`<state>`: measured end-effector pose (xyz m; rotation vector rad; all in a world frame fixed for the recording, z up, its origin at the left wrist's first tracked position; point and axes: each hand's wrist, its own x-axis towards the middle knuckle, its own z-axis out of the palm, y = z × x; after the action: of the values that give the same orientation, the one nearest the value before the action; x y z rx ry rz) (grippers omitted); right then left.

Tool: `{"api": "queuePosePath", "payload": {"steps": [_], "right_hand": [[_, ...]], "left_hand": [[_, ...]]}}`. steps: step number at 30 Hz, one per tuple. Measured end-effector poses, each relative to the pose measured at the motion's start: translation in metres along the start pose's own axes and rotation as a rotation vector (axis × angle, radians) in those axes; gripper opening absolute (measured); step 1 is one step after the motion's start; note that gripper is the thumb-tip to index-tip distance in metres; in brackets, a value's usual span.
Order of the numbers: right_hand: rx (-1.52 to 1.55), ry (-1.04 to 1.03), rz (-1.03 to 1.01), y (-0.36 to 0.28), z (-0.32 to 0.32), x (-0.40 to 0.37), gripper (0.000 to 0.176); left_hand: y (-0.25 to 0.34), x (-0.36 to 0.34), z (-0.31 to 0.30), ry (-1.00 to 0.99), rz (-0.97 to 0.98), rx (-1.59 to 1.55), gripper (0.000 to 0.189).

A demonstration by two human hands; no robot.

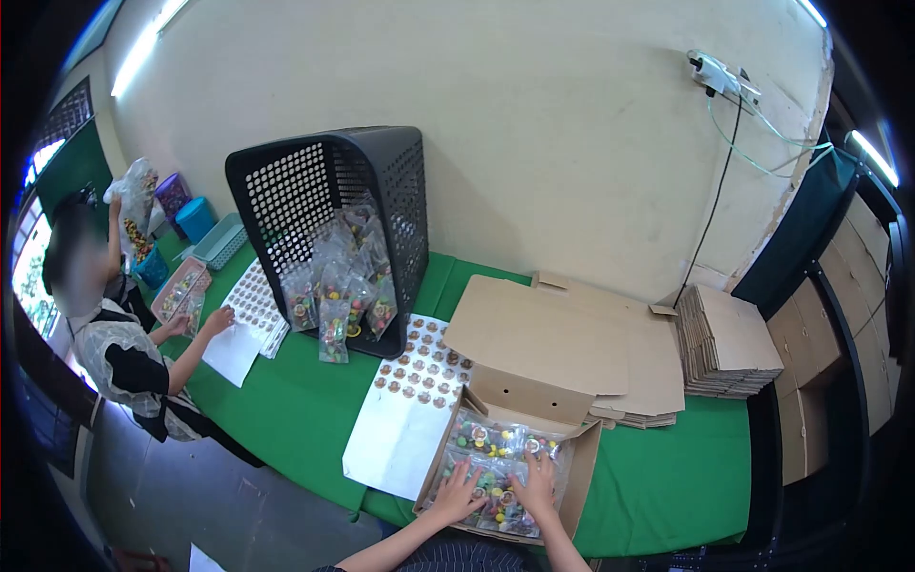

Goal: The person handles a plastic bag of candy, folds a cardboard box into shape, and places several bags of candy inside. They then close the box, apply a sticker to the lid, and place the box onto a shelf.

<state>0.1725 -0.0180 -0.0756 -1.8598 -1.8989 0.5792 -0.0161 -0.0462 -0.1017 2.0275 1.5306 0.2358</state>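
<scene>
An open cardboard box [583, 477] stands at the near edge of the table, its lid folded back. Inside lie several clear plastic packets of colourful candies [491, 439]. My left hand [457, 494] rests on the packets at the left, its fingers spread. At the right, my right hand [536, 486] lies over the packets with its fingers apart. Neither hand has anything gripped in it. Just left of the box is a sheet of round stickers [415, 381], its lower part bare white. The packets beneath my palms are partly hidden.
A black basket [400, 191] lies on its side, more candy packets [343, 276] spilling toward its mouth. Flattened cardboard boxes [729, 329] are stacked at the right on the green tablecloth [667, 486]. Another person [133, 353] handles a packet beside a pink basket [181, 288].
</scene>
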Motion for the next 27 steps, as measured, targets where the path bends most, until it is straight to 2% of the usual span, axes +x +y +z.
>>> {"api": "queuePosePath", "payload": {"steps": [1,5,8,15,19,20,22,24,25,27], "right_hand": [[-0.050,-0.077,0.045,0.000,-0.006,-0.005,0.072],[0.022,-0.331,0.226,0.019,-0.009,-0.031,0.083],[0.093,-0.357,0.200,0.035,0.004,-0.049,0.086],[-0.050,-0.306,0.258,0.012,0.015,-0.059,0.089],[-0.061,-0.258,0.229,0.007,0.022,-0.060,0.089],[-0.061,-0.240,0.206,0.008,0.024,-0.059,0.089],[-0.091,-0.262,0.288,-0.001,0.020,-0.055,0.091],[-0.030,-0.227,0.407,-0.010,0.024,-0.049,0.093],[-0.125,-0.143,0.387,-0.021,0.025,-0.045,0.088],[0.042,0.002,0.233,-0.043,0.027,-0.031,0.082]], "left_hand": [[-0.004,-0.004,0.006,0.015,0.028,-0.027,0.077],[-0.002,-0.011,0.011,0.013,0.038,0.015,0.083],[0.005,-0.009,0.003,-0.007,0.093,0.042,0.087],[-0.003,0.003,0.023,-0.143,0.146,0.033,0.096],[-0.005,0.006,0.009,-0.244,0.157,0.020,0.088],[-0.006,0.005,0.006,-0.196,0.180,-0.034,0.088],[-0.010,0.002,0.010,-0.101,0.234,-0.138,0.088],[-0.018,-0.001,0.004,-0.079,0.298,-0.330,0.078],[-0.019,-0.005,-0.018,-0.027,0.350,-0.471,0.072],[-0.028,-0.010,-0.066,0.069,0.397,-0.727,0.063]]}}
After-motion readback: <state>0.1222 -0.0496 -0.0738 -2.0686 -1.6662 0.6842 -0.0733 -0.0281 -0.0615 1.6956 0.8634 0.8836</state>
